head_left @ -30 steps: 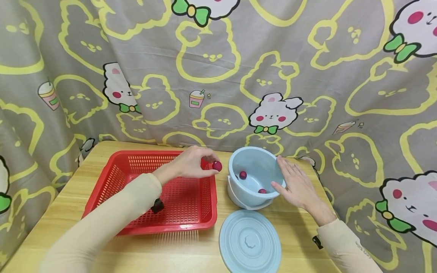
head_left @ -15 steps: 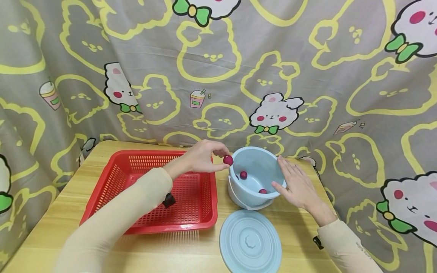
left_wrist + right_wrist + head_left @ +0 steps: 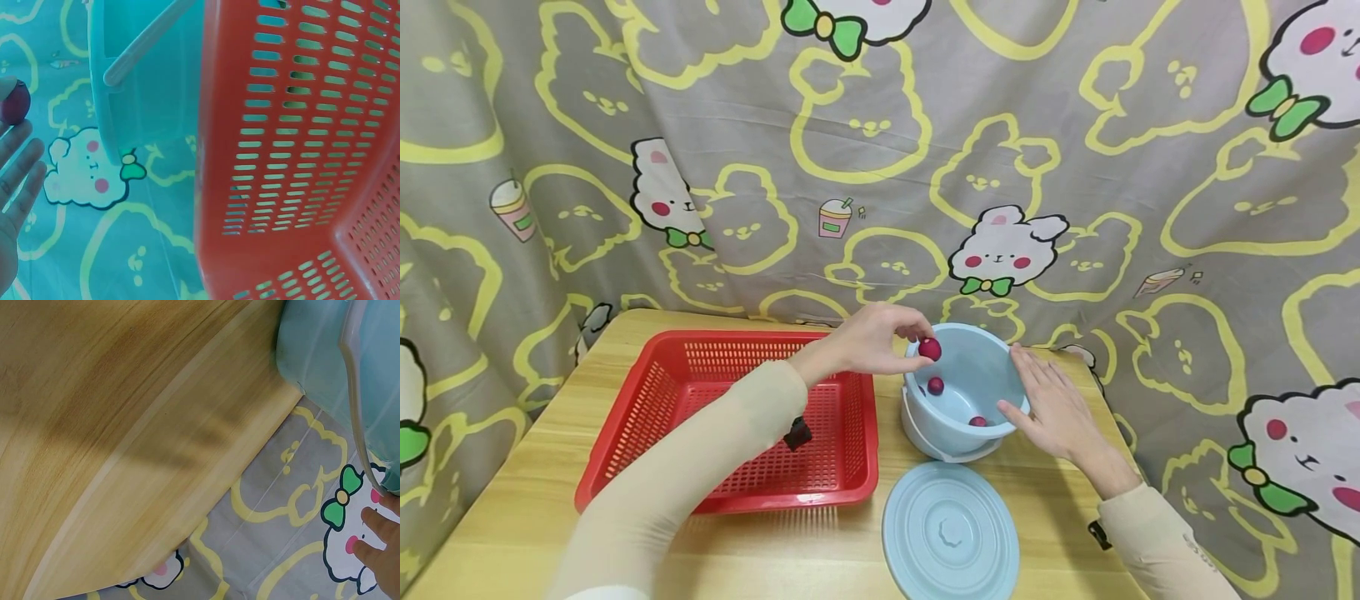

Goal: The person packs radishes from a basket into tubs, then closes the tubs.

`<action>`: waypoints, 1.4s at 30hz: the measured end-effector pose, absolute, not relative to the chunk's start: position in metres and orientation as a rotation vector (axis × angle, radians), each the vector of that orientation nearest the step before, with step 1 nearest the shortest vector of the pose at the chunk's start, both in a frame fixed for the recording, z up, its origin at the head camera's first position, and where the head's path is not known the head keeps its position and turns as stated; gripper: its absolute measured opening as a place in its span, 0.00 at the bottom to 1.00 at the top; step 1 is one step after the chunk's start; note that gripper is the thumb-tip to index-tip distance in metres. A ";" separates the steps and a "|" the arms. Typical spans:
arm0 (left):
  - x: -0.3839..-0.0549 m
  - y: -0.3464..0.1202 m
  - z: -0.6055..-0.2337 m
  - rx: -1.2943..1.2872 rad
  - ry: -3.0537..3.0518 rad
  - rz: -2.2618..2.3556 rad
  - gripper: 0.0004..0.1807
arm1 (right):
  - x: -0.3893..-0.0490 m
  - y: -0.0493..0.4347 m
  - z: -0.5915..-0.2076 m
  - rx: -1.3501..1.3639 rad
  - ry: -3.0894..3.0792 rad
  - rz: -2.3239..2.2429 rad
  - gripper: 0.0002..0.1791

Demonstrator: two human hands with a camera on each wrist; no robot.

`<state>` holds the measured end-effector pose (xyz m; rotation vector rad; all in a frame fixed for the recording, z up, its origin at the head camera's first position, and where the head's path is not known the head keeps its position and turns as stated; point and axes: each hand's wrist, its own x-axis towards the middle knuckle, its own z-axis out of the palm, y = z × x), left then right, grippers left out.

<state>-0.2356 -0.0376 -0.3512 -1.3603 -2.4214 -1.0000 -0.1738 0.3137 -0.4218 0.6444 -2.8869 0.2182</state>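
Observation:
My left hand pinches a small dark-red, round, plum-like fruit between thumb and fingertips, over the left rim of a light blue bucket. In the left wrist view the same fruit shows at the left edge, with the fingers spread below it. Inside the bucket lie similar fruits, one near the left wall and another near the front, partly hidden by the rim. My right hand rests on the bucket's right rim, its fingers extended. The right wrist view catches only some fingers beside the bucket.
A red perforated basket stands left of the bucket, partly covered by my left arm. The blue round lid lies on the wooden table before the bucket. A patterned curtain hangs behind the table.
My left hand has carried the fruit rightward and slightly up, from above the basket's right edge to the bucket's opening. My right hand stays on the rim.

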 end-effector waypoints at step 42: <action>-0.242 0.017 -0.371 -1.472 -2.735 -0.795 0.12 | -0.173 0.312 -0.422 0.624 -2.898 0.227 0.50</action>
